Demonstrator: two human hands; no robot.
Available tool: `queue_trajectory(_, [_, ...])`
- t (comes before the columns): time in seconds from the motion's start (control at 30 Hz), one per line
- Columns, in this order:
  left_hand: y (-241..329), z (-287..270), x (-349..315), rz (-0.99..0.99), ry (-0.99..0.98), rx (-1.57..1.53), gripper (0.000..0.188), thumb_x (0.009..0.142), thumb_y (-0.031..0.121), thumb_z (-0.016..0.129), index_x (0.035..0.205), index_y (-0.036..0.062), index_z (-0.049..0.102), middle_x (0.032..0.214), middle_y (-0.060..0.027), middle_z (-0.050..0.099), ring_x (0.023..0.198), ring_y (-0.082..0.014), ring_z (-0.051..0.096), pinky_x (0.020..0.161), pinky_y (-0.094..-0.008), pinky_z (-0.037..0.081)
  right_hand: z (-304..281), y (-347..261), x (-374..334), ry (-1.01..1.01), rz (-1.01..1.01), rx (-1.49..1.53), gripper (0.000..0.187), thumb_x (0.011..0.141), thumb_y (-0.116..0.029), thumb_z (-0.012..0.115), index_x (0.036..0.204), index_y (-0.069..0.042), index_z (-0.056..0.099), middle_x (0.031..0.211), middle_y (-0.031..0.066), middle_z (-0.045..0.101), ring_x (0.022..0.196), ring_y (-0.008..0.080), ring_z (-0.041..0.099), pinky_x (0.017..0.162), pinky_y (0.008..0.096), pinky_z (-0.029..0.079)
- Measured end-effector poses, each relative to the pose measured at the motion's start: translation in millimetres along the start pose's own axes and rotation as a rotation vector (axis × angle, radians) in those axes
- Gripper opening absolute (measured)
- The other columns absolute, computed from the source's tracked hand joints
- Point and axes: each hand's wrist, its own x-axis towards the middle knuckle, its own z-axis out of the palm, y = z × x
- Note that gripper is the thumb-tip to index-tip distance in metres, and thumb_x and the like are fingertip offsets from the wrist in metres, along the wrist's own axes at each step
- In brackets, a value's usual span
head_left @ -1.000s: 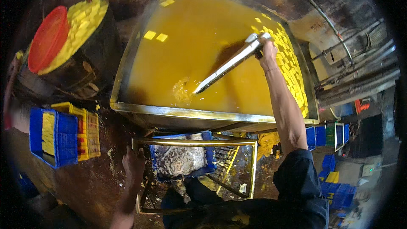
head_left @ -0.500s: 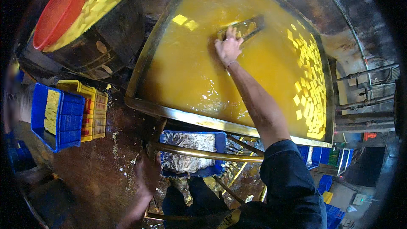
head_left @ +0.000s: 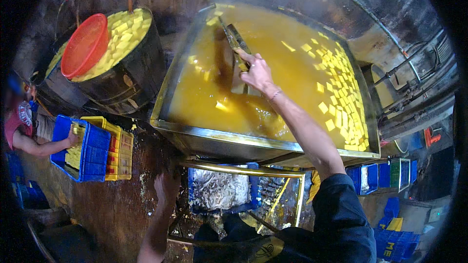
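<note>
Grasping a long metal tool [head_left: 237, 36] with the right hand [head_left: 256, 72], we hold it low over the far-left half of a wide square vat [head_left: 229, 136], our fingers closed around its near part while its narrow end points toward the far-left corner. How much of the tool sits below the cloudy amber liquid [head_left: 273, 34] we cannot tell. Yellow pieces [head_left: 344, 102] crowd the right side of the vat, and a few more float near the far-left corner and left of the tool. Our left hand [head_left: 166, 187] hangs lower down, beside a metal frame [head_left: 243, 168]; it is dark and blurred, so we cannot tell whether its fingers are clenched or released. Beneath the frame we see a blue tub [head_left: 255, 190] full of greyish-white matter [head_left: 219, 188]. To our left stands a dark drum [head_left: 122, 75] filled with yellow chunks [head_left: 129, 31], a red basket [head_left: 85, 46] tilted on top of them. Nearer, another person's hand [head_left: 73, 140] reaches into a blue crate [head_left: 95, 153] with yellow contents, just beside a yellow crate [head_left: 125, 156].
</note>
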Motion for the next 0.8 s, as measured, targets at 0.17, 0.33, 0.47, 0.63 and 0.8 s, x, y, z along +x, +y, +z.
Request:
queue_trajectory(0.17, [18.2,-4.2,-9.9,0.304,0.497,-0.037,0.056,0.072,0.024,0.072,0.12,0.0006,0.055,0.118,-0.0244,0.058,0.105,-0.0414,0.058,0.088,-0.0532,0.048,-109.2,-0.1,-26.3,0.047,-0.201,0.275,0.071,0.066,-0.002,0.059,0.135,-0.02,0.057,0.13,0.0213,0.06,0.124,0.0338,0.055,0.109,0.0373,0.041])
queue_trajectory(0.33, [202.6,-9.1,-24.8,0.581,0.4,-0.617,0.071,0.081,0.033,0.074,0.136,-0.0014,0.046,0.139,-0.0231,0.046,0.131,-0.0373,0.041,0.113,-0.0471,0.029,-240.2,-23.1,-90.1,0.01,-0.27,0.325,0.07,0.064,-0.01,0.06,0.134,-0.005,0.057,0.125,0.0069,0.065,0.114,0.0149,0.054,0.104,0.0305,0.039])
queue_trajectory(0.47, [321.8,-56.4,-76.7,0.369,-0.476,-1.626,0.09,0.091,0.065,0.048,0.155,0.0115,0.014,0.159,-0.0166,0.014,0.145,-0.0351,0.023,0.112,-0.059,0.027,-330.9,-122.8,-226.6,0.099,-0.505,0.083,0.072,0.058,-0.012,0.059,0.129,-0.007,0.06,0.125,0.0151,0.065,0.114,0.0301,0.062,0.101,0.0381,0.045])
queue_trajectory(0.63, [311.7,-7.3,-178.4,0.352,-1.038,-2.313,0.098,0.086,0.08,0.035,0.153,0.0121,0.016,0.156,-0.0146,0.023,0.139,-0.0375,0.031,0.108,-0.0633,0.03,-325.0,-180.0,-446.3,-0.101,-0.613,0.077,0.081,0.09,-0.078,0.021,0.113,-0.019,0.072,0.128,0.0044,0.065,0.099,0.0322,0.062,0.082,0.0429,0.052])
queue_trajectory(0.8, [89.5,97.3,-287.8,0.194,-1.072,-2.451,0.092,0.088,0.078,0.034,0.15,0.0101,0.025,0.15,-0.0145,0.035,0.133,-0.0358,0.04,0.107,-0.0587,0.035,-197.9,-252.3,-605.2,-0.28,-0.487,-0.21,0.07,0.064,-0.032,0.075,0.131,-0.039,0.057,0.15,-0.0127,0.043,0.118,0.0202,0.05,0.077,0.0415,0.042])
